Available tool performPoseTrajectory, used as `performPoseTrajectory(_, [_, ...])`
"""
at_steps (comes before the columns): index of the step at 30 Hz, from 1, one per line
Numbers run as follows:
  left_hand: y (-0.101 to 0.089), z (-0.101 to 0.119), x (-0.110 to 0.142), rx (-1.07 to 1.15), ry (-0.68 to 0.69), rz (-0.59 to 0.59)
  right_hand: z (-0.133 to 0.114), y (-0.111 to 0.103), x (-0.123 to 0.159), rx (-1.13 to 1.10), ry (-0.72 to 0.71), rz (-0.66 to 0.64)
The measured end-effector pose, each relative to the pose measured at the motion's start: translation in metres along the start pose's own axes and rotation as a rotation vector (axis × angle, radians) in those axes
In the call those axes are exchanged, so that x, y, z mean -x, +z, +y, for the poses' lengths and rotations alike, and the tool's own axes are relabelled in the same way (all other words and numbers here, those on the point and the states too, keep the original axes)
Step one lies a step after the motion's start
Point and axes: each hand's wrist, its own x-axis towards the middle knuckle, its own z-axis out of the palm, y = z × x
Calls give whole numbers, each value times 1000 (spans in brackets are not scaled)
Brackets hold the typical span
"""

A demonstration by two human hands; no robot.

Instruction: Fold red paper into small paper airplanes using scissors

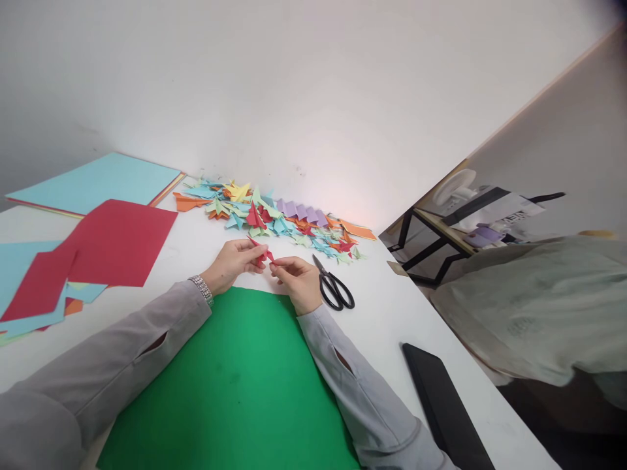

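A small red folded origami paper [269,255] is held between my two hands, above the far edge of a green mat [225,372]. My left hand [231,262], with a shiny band at the wrist, pinches its left part. The fingertips of my right hand [301,284] are closed on its right end. My fingers cover part of the folds, so its exact shape cannot be made out. Just right of my right hand, a pair of scissors [337,290] with black handles lies on the white table. Behind my hands spreads a heap of colourful folded papers [279,225].
Red paper sheets [125,241] and light blue offcuts lie on the left, before a stack of large sheets [98,183]. A black flat object [441,398] rests near the right table edge. Beyond it are a person's pale clothing [533,313] and a shelf [441,228].
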Motion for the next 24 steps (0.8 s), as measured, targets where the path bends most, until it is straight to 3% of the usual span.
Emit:
performPoseTrajectory(13, [1,-2,1,-36,15,-3,-4,-2,0,-112,162,-3])
performPoseTrajectory(24, [1,-1,3,-70,19,-28,-3,-3,-2,-134,180,2])
